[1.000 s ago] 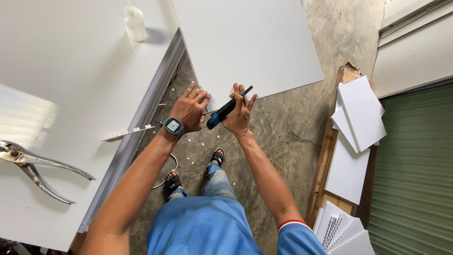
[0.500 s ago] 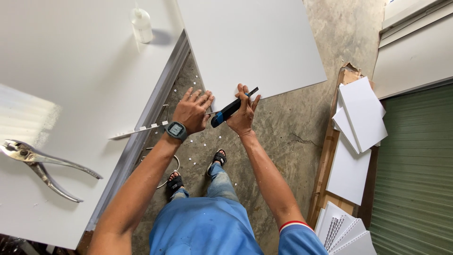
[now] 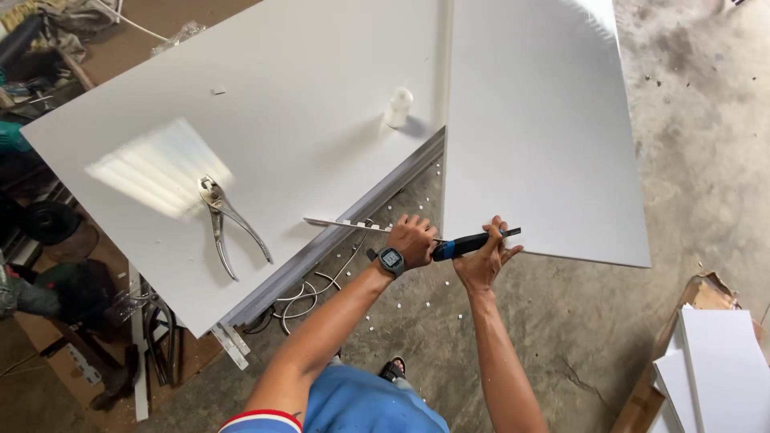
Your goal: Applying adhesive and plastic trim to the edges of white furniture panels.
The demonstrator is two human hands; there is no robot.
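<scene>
My left hand (image 3: 413, 239), with a dark watch on the wrist, grips one end of a thin white notched strip (image 3: 345, 224) that sticks out to the left over the edge of a large white board (image 3: 265, 112). My right hand (image 3: 484, 261) is right beside it, closed on a blue and black utility knife (image 3: 473, 241) whose blade end points right. Both hands hover at the near edge of a second white board (image 3: 537, 128), over the gap between the two boards.
Metal pliers (image 3: 228, 220) and a small white bottle (image 3: 398, 107) lie on the large board. Cables (image 3: 309, 293) hang below its edge. Stacked white sheets (image 3: 714, 369) sit on the concrete floor (image 3: 690, 160) at the right; clutter and tools fill the left side.
The view has tilted up and back, showing far more of both boards. My hands stay together, still holding the strip and the knife.
</scene>
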